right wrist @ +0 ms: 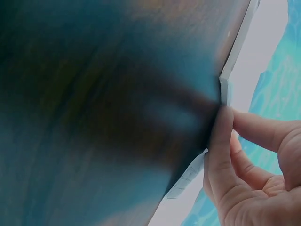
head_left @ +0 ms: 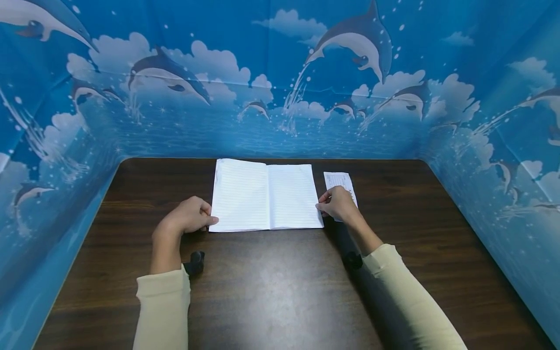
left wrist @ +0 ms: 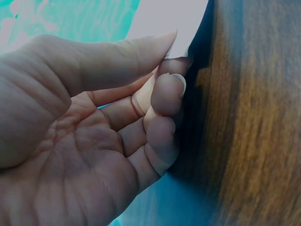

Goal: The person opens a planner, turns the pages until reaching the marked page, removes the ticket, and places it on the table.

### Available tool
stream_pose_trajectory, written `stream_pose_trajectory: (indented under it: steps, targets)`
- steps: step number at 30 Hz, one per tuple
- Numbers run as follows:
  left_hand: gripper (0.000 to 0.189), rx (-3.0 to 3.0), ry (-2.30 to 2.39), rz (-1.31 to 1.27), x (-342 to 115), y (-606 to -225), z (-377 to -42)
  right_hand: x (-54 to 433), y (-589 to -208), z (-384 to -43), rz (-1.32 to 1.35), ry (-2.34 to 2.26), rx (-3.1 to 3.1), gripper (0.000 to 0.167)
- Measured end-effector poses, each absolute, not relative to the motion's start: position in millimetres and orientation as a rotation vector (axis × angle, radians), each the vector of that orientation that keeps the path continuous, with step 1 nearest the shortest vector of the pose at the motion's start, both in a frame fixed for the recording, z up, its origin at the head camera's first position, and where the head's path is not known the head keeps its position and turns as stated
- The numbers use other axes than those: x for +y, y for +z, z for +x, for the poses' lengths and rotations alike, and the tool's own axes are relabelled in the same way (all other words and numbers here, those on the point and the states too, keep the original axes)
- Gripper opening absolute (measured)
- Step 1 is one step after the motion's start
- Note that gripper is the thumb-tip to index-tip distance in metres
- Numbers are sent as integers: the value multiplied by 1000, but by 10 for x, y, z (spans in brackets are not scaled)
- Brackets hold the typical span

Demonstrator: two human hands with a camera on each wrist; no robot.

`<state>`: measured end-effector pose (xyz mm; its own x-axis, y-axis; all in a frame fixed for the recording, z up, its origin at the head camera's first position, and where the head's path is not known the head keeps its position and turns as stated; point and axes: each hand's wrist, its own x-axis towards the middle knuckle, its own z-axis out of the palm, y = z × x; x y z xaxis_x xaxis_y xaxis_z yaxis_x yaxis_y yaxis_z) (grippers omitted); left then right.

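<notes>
An open notebook (head_left: 240, 199) with lined, unwritten pages lies flat at the far middle of the table. The left hand (head_left: 190, 215) pinches its lower left corner, thumb on top and fingers beneath; the left wrist view shows the white corner (left wrist: 181, 47) between them. At the notebook's right edge, the right hand (head_left: 339, 204) pinches the pages between thumb and forefinger. Partly hidden behind that hand is a small printed sheet (head_left: 339, 180), whose text is too small to read. In the right wrist view the notebook's edge (right wrist: 225, 87) meets the fingertips.
The dark wood-grain table (head_left: 271, 291) has rounded far corners. A blue curtain (head_left: 245, 131) printed with dolphins and clouds surrounds its far side and both sides. A dark strap piece (head_left: 195, 262) sits at the left wrist, and another (head_left: 353, 260) at the right.
</notes>
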<state>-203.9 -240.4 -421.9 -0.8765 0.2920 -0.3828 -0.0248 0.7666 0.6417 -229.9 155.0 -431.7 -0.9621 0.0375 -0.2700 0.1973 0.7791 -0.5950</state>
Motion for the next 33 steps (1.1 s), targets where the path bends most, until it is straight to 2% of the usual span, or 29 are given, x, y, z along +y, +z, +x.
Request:
stream_pose_trajectory:
  steps: [10, 18, 33]
  targets:
    - [33, 2493, 878, 199, -2396, -4204, -2030, 1528, -4322, -2259, 168, -858, 2775, 22]
    - [34, 2488, 901, 226, -2364, -4176, -2042, 1548, -4295, -2252, 210, -901, 2795, 15]
    - [31, 2481, 852, 182, -2354, -4163, -2037, 1528, -4334, -2276, 204, -957, 2807, 14]
